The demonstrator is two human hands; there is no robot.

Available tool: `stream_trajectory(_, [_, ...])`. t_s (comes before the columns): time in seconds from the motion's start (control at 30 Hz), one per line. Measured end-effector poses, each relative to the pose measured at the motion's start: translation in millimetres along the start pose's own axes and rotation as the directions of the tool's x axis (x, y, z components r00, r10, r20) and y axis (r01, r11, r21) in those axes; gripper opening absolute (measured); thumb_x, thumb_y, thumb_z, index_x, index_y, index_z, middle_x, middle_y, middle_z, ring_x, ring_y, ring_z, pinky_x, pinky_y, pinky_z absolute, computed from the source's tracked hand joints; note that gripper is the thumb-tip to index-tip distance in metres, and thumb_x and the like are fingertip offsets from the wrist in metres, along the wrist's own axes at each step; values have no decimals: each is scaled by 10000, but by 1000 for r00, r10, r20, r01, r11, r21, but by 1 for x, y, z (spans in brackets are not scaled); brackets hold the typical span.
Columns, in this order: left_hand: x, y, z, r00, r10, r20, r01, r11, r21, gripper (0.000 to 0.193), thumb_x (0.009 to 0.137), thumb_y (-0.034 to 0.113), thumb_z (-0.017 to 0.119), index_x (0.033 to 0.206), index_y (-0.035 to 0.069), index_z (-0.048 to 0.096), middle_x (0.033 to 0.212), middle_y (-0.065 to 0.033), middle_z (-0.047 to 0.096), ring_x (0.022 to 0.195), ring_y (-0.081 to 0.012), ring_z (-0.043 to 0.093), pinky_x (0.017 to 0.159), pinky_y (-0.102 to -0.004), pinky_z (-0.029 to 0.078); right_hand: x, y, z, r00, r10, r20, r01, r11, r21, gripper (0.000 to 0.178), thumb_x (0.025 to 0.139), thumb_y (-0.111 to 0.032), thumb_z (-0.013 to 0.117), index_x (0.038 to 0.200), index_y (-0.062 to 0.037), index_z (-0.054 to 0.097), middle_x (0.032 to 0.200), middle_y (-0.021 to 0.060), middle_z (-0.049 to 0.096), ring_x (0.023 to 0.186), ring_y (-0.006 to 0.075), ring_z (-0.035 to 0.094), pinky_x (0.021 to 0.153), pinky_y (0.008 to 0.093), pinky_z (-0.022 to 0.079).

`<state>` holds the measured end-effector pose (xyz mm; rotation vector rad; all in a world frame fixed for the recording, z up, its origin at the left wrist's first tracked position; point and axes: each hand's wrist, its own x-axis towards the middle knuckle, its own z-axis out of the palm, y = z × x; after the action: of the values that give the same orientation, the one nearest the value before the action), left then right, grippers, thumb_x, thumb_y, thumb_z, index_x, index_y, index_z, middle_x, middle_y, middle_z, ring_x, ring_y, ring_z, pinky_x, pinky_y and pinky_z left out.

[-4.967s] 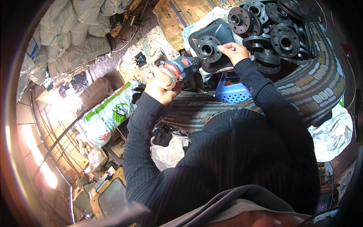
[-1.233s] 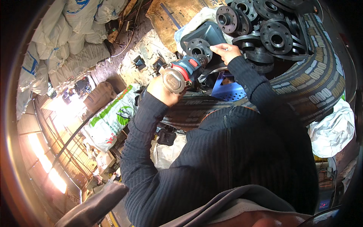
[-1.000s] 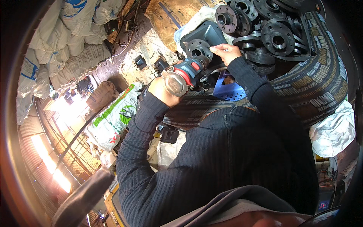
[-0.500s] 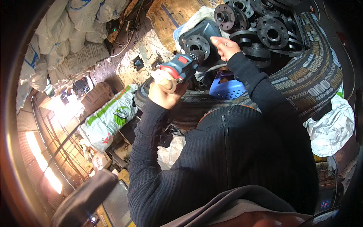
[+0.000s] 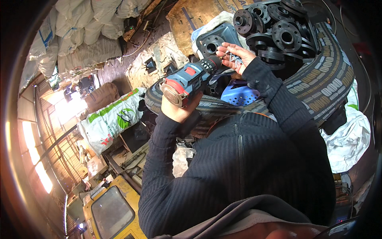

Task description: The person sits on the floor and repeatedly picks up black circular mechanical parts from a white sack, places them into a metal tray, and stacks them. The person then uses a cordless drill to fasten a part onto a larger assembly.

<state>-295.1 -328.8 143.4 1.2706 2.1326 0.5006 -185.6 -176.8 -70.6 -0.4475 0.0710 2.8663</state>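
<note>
My left hand is wrapped round the grip of a blue and black cordless drill with red parts. The drill points away to the right, and its chuck is close to the fingertips of my right hand. That hand is partly unfolded, with several small metal screws lying in its palm and fingers. Just beyond the drill tip, a black round flange with a central hole and a ring of smaller holes rests in a dark grey tray.
Many black flanges are heaped in a bin at the far right. A blue perforated basket stands nearer me, beside a patterned cushioned edge. White sacks are piled at the far left. A yellow machine stands lower left.
The drill has drawn back from the flange toward my right hand. My right hand has unfolded from a closed pinch, showing the screws. My view has shifted slightly.
</note>
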Motion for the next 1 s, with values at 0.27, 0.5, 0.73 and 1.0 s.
stream_trajectory(0.27, [-5, -3, -2, 988, -146, -38, 135, 968, -213, 318, 747, 92, 702, 1044, 45, 598, 945, -62, 631, 865, -188, 606, 776, -312, 478, 0, 4, -4, 997, 54, -61, -61, 991, -117, 256, 887, -188, 586, 1091, -36, 564, 908, 40, 608, 793, 94, 615, 672, 253, 578])
stream_trajectory(0.5, [-4, 1, -10, 945, -320, 64, 323, 891, -320, 290, 770, 93, 699, 1030, 29, 589, 824, -28, 629, 658, -106, 581, 576, -263, 473, -14, -2, 15, 988, 143, 66, -129, 975, -183, 271, 924, -153, 513, 1154, -11, 527, 822, 0, 575, 749, 94, 615, 751, 307, 573])
stream_trajectory(0.73, [-1, 0, -15, 945, -320, 72, 321, 855, -408, 191, 794, 56, 650, 965, -3, 588, 772, -61, 612, 511, -106, 517, 430, -250, 400, -3, -4, 1, 995, 72, 75, -59, 986, -156, 227, 891, -132, 568, 1084, -12, 565, 859, 33, 596, 741, 93, 614, 722, 300, 583])
stream_trajectory(1.0, [-2, 0, -26, 935, -341, 99, 354, 872, -337, 188, 792, 35, 647, 970, 11, 592, 745, -33, 595, 535, -103, 514, 456, -243, 396, -3, -14, 5, 979, 201, 43, -177, 930, -322, 230, 884, -125, 579, 1073, 5, 563, 836, 29, 593, 726, 75, 611, 689, 266, 587])
